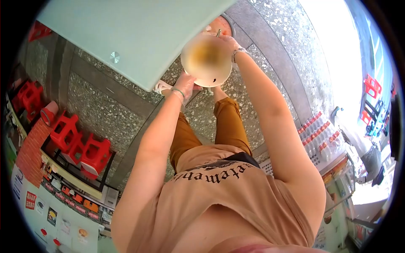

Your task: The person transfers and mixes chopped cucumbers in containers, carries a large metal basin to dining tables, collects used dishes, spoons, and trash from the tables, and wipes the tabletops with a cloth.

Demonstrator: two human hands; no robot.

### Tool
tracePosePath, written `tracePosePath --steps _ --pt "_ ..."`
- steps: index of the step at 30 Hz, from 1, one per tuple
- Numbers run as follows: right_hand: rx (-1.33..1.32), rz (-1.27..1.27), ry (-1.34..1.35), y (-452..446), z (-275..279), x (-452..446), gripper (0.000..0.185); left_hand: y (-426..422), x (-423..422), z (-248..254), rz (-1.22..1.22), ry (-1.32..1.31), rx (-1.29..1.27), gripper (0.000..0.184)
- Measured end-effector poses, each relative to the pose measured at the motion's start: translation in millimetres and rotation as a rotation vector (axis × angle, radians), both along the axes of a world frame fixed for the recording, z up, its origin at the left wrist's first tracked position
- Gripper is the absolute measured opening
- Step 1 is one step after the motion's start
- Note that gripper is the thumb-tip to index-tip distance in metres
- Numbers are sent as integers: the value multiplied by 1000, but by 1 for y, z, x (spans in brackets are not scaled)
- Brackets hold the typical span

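A large white bowl (219,78) is held between my two hands, beyond my knees. Its inside is blurred; a yellow-brown patch shows there, and a small dark speck sits near the close rim. My left hand (184,83), in a clear plastic glove, grips the near-left side of the rim. On the far right side, my gloved right hand (230,43) is closed on the rim. A utensil handle (219,33) sticks up by the far rim; its lower part is hidden. Partly behind the bowl stands a round bin (223,26) with reddish contents.
A pale glass-topped table (139,38) lies to the left, its edge close to the bowl. Red stools (95,152) stand further left. Packs of bottles (318,135) are at the right. The floor (109,101) is speckled stone with dark strips.
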State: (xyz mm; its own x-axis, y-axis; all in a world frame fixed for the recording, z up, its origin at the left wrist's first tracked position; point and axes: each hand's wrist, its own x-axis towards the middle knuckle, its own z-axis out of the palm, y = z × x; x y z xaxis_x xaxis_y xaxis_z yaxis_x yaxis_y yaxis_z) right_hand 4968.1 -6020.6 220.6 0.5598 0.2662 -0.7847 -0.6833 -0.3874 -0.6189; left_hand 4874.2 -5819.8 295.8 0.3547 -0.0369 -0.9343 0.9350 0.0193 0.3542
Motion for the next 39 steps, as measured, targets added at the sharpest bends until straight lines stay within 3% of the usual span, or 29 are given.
tracePosePath --steps 2,4,5,7,8,10,11,13,16,18,19,22,24,26,28,32,34,36,38,39 --pt "-35 50 -75 -2 -32 1 35 2 4 -19 3 46 -7 36" --pt "-228 332 -832 2 -54 -3 34 3 13 -30 7 92 -16 36" --pt "-224 337 -835 6 -55 -1 34 2 20 -33 25 176 -27 37" --pt "-286 81 -413 16 -47 4 25 -5 36 -31 74 283 -17 39" --pt "-284 85 -417 19 -36 1 25 -3 36 -39 78 279 -17 39" --pt "-251 -43 -637 25 -15 -5 20 1 39 -55 189 303 -121 37" --pt "-284 51 -808 23 -18 -8 19 1 42 -60 193 300 -122 37" --pt "-285 58 -900 22 -12 -17 19 0 44 -66 344 369 -101 40" --pt "-311 45 -962 12 12 -27 19 -12 41 -61 361 292 -106 40" --pt "-299 -345 -484 4 22 -34 20 -24 47 -39 373 267 -111 41" --pt "-189 -411 -287 -4 33 -29 28 -27 52 -22 382 236 -112 42" --pt "-35 -598 -293 -20 67 -46 32 -34 47 39 426 204 -200 44" --pt "-106 -601 -274 -40 153 -54 34 -40 21 79 468 229 -218 44" --pt "-50 -684 -290 -63 203 -62 35 -46 7 138 417 222 -237 43" --pt "-52 -572 -381 -91 251 -78 31 -46 -9 199 302 230 -341 42" --pt "-99 -400 -603 -91 404 -73 30 -45 0 355 175 146 -430 43" --pt "103 -672 -341 -59 467 -53 38 -25 22 416 93 77 -471 44" --pt "265 -688 -316 -47 513 -41 42 -9 44 467 124 34 -531 45" --pt "-183 -113 -889 -24 565 -19 50 14 74 533 42 -53 -487 45" --pt "-179 -109 -909 -1 579 -4 50 39 89 541 49 -108 -484 45"
